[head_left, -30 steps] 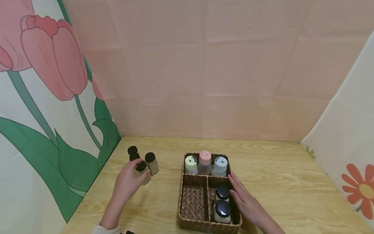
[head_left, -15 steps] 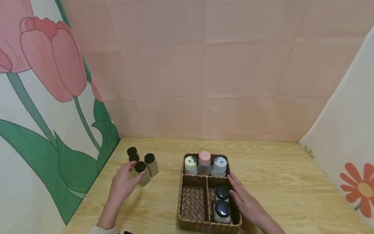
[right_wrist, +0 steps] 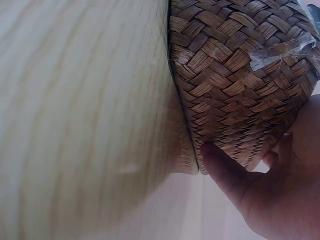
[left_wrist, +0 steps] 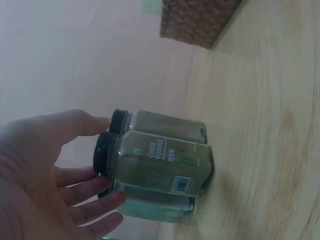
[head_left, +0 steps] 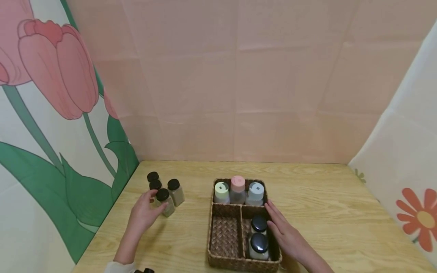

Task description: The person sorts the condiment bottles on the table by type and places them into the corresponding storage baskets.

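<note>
My left hand (head_left: 143, 214) is at a square glass jar (head_left: 167, 207) with a black cap, standing upright on the table. In the left wrist view this jar (left_wrist: 162, 162) has a label reading "powder". The thumb and relaxed fingers (left_wrist: 90, 190) lie apart on either side of its cap; exact contact is hard to tell. Several similar black-capped jars (head_left: 176, 193) stand close behind it. My right hand (head_left: 286, 235) rests with straight fingers against the right side of a woven basket (head_left: 210, 231). In the right wrist view, its thumb (right_wrist: 222, 167) touches the weave.
Yellow-, pink- and blue-capped bottles (head_left: 238, 189) stand in the basket's back compartment. Two dark-lidded jars (head_left: 259, 244) occupy its front right compartment. The front left compartment (head_left: 225, 237) shows its bare woven floor. A pink cloth backdrop (head_left: 235, 94) rises behind the table.
My left hand has drawn back slightly to the left, and its fingertips no longer cover the front jar's cap. That jar stays in place. My right hand remains at the basket.
</note>
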Demonstrator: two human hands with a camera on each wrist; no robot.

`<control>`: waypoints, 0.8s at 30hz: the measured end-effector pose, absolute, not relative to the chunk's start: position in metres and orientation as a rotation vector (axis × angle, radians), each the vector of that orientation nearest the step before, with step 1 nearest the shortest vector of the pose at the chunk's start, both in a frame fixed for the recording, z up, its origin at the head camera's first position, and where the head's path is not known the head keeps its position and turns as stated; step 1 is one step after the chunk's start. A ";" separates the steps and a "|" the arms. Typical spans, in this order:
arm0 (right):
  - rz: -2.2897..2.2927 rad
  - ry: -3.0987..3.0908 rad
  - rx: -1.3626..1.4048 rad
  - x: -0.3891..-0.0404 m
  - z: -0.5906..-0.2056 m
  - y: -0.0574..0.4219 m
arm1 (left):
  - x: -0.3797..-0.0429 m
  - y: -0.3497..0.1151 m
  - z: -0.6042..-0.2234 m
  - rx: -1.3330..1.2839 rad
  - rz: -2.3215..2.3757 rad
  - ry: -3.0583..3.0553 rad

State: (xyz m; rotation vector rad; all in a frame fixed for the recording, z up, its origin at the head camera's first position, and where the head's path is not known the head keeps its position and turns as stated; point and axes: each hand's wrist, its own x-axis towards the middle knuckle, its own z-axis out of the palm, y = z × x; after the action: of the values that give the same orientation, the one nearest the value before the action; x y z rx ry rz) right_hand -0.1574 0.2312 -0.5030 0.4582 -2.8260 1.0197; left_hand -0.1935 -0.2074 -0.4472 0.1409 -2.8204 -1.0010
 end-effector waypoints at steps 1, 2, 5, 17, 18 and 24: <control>1.021 -2.832 0.454 -0.157 -0.503 0.231 | -0.194 -0.208 -0.448 0.146 -1.011 -2.821; 1.025 -2.837 0.450 -0.157 -0.503 0.231 | -0.195 -0.208 -0.449 0.149 -1.021 -2.821; 1.031 -2.843 0.445 -0.157 -0.503 0.231 | -0.196 -0.209 -0.452 0.149 -1.038 -2.817; 1.032 -2.827 0.457 -0.158 -0.502 0.232 | -0.206 -0.212 -0.464 0.139 -1.110 -2.814; 1.033 -2.831 0.455 -0.158 -0.502 0.232 | -0.207 -0.212 -0.465 0.137 -1.112 -2.821; 1.053 -2.843 0.445 -0.157 -0.503 0.232 | -0.212 -0.209 -0.468 0.150 -1.102 -2.858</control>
State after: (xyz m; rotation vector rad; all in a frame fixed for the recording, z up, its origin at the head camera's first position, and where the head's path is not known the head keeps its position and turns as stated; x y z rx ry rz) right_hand -0.1575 0.2322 -0.5028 0.4451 -2.8429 1.0525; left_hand -0.2116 -0.2095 -0.4685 0.1498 -2.8576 -1.1021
